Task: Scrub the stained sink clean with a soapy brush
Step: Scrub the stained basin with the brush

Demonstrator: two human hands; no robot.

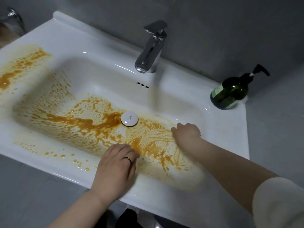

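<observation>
Sink (222, 129): a white rectangular basin set in a white surround, running from the left edge of the view to a squared right end; its near rim crosses the lower middle.
Stains (85, 122): orange-brown streaks and beads cover the basin floor from the far left to the right of the drain, thickest in a band leading to the drain; droplets also dot the near rim at left.
Drain cap (129, 118): a round white cap in the middle of the basin floor, stain touching its left side.
Left hand (115, 168): rests palm down on the near rim, fingers loosely together and reaching over the inner edge; a dark ring on one finger; it holds nothing.
Right hand (186, 131): down in the right part of the basin, blurred, curled closed; what it grips is hidden, so I cannot tell whether a brush is there.
Faucet (152, 48): chrome, on the back ledge, spout over the basin.
Soap bottle (230, 92): dark green pump bottle, upright on the back right corner of the surround, well apart from both hands.
Open room: the back ledge left of the faucet and the right rim are bare white.
</observation>
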